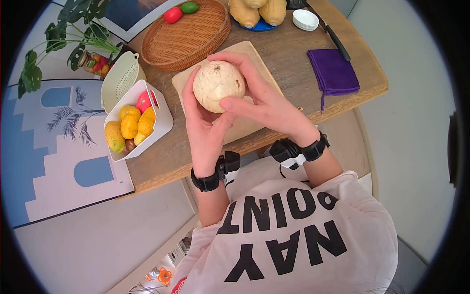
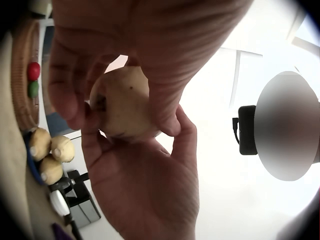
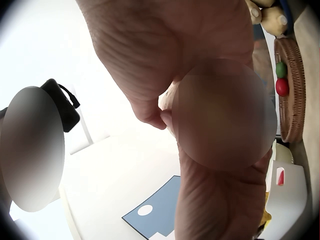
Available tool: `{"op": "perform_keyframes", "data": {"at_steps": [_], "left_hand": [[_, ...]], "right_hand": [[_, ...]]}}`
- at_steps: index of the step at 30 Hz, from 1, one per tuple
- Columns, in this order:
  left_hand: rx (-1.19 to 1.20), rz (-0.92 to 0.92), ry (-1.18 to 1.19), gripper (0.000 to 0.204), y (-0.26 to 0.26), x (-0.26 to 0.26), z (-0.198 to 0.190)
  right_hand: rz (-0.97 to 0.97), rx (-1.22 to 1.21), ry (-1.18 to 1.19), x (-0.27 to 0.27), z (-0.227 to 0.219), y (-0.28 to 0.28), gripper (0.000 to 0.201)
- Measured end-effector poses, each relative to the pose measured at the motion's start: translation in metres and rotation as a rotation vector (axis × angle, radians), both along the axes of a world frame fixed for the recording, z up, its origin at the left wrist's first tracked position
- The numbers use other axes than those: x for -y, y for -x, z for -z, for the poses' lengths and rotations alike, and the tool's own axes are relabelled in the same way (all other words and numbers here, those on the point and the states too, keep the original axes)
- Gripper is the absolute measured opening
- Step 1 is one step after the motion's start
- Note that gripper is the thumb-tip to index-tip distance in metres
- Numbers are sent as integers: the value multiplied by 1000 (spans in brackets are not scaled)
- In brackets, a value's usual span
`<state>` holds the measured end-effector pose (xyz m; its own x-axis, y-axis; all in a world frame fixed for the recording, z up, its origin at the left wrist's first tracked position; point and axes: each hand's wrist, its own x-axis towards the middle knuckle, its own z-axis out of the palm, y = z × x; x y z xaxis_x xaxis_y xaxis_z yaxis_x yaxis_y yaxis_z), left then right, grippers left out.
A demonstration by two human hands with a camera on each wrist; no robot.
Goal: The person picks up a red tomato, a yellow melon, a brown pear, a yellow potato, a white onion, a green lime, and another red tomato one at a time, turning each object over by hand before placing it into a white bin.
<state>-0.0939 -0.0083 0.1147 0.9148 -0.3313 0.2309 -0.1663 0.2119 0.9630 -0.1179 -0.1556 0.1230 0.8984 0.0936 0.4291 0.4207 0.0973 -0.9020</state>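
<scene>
A pale, round, rough-skinned jicama [image 1: 218,89] is held up between both hands over a light wooden cutting board [image 1: 245,130]. My left hand [image 1: 204,130] grips its left side and lower part, fingers curved round it. From the right, my right hand [image 1: 262,100] holds it with fingers over the far side and the thumb pressed on the near face. A small dark spot is on top, and a brownish dent shows on its right side. In the left wrist view the jicama [image 2: 122,102] sits between the two hands; in the right wrist view a blur covers most of it.
A white bin [image 1: 164,110] of yellow fruit and a green colander [image 1: 113,81] stand left. Behind lies a wicker tray [image 1: 188,36] with red and green items. A blue plate [image 1: 254,27] of pale yellow produce, white dishes [image 1: 305,19], knife [image 1: 338,43] and purple cloth [image 1: 333,73] are right.
</scene>
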Motion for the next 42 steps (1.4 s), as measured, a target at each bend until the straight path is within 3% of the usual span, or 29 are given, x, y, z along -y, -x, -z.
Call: {"op": "perform_keyframes", "data": {"at_steps": [1,7,10,13,16,18,21,25,28,31,35,37,39,40,42], "left_hand": [[-71,18,52,85,1,1,-2],[268,-13,-144,79,-4,2,1],[107,112,36,74,-1,-5,-3],[82,0,32,71,-1,-3,0],[-162,-11,62,68,4,-5,-4],[-95,14,73,63,3,-5,2],[49,-19,93,65,5,3,1],[236,-129,-7,81,2,2,3],[308,-186,-14,77,5,4,1],[-81,-111,177,72,10,-6,5],[-126,-101,223,65,12,-1,0],[-29,-188,134,66,12,6,1],[237,-150,10,68,7,6,4],[370,-131,-53,69,6,5,5],[375,-108,-29,71,8,6,0]], "right_hand": [[1,-23,-8,0,0,-1,54],[55,-79,-68,1,5,-4,43],[9,-134,-93,3,-7,5,42],[8,-113,-70,-2,-8,9,41],[-19,-123,-91,-5,-7,11,44],[-72,-135,-173,-2,-2,9,44],[27,10,-36,3,8,3,41],[24,-111,-46,6,1,9,43],[-29,-160,-107,6,2,11,44],[-37,-97,-103,6,4,9,45],[-34,-36,-86,2,9,8,44],[-5,-49,-61,4,9,9,44],[48,-36,-8,6,12,6,44],[3,-106,-35,8,9,8,44],[-87,-244,-87,12,-1,15,45]]}}
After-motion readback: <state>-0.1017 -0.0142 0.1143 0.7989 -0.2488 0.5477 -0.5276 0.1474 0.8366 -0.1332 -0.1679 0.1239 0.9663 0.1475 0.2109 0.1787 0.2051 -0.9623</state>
